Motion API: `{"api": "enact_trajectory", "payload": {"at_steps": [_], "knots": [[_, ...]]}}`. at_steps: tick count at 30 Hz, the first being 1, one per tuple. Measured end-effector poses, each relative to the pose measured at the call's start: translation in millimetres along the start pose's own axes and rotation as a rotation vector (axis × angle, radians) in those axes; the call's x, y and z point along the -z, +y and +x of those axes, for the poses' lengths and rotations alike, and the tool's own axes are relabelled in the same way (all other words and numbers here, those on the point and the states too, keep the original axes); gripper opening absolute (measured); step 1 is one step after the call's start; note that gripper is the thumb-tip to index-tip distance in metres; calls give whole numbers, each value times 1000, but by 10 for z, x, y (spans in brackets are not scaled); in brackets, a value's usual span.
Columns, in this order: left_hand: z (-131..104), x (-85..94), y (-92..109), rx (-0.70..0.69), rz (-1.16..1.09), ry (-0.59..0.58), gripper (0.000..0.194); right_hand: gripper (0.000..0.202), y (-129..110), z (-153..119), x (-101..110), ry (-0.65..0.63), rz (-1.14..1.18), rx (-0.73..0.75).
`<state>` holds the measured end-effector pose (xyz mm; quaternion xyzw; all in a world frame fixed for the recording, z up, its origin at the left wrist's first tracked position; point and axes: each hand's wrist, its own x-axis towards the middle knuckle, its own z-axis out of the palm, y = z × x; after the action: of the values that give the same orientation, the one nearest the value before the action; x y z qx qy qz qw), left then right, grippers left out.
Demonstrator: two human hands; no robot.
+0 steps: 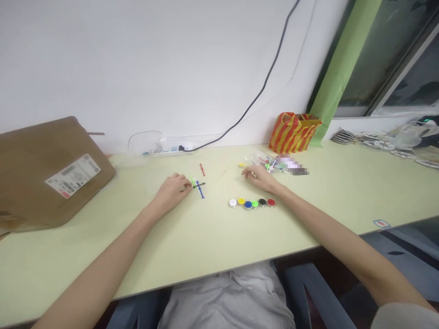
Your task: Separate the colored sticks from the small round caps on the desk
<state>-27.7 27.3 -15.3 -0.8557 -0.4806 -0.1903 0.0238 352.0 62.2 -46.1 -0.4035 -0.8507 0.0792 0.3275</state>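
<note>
My left hand is closed in a pinch at the near end of a thin black plastic stick. That stick lies across a blue stick, with green and white ones close beside the fingertips. A red stick lies apart, farther back. My right hand rests on the table with fingers loosely bent and nothing visible in them. Nearest to it are a small yellow piece and a clear bag with coloured sticks. In front stands a row of small round capped pieces, including a white and a red one.
A large brown package lies at the left. Against the wall are a power strip with a black cable and a red-and-yellow striped bag. Several discs are at the far right. The pale table ends before my lap.
</note>
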Motion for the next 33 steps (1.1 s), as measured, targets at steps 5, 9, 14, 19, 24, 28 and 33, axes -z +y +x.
{"api": "enact_trajectory", "payload": {"at_steps": [5, 9, 14, 19, 24, 28, 33], "knots": [[5, -18, -39, -14, -22, -4, 26, 35, 9, -5, -13, 4, 6, 1], [12, -27, -35, -21, -2, -17, 24, 36, 20, -5, -23, 2, 3, -4], [11, -4, 22, -15, 12, -34, 22, 36, 39, -3, -20, 13, 18, -11], [7, 7, 40, 14, 29, -39, 24, 35, -2, -31, -33, 5, 18, -20], [0, 1, 24, 28, 28, -35, 28, 31, -62, 11, 32, 97, -5, 33], [3, 1, 23, 30, 45, -55, 29, 25, 242, 29, 377, 590, -110, -63], [20, -20, 0, 10, 56, -61, 29, 31, 1010, -383, 849, 914, -188, -508]]}}
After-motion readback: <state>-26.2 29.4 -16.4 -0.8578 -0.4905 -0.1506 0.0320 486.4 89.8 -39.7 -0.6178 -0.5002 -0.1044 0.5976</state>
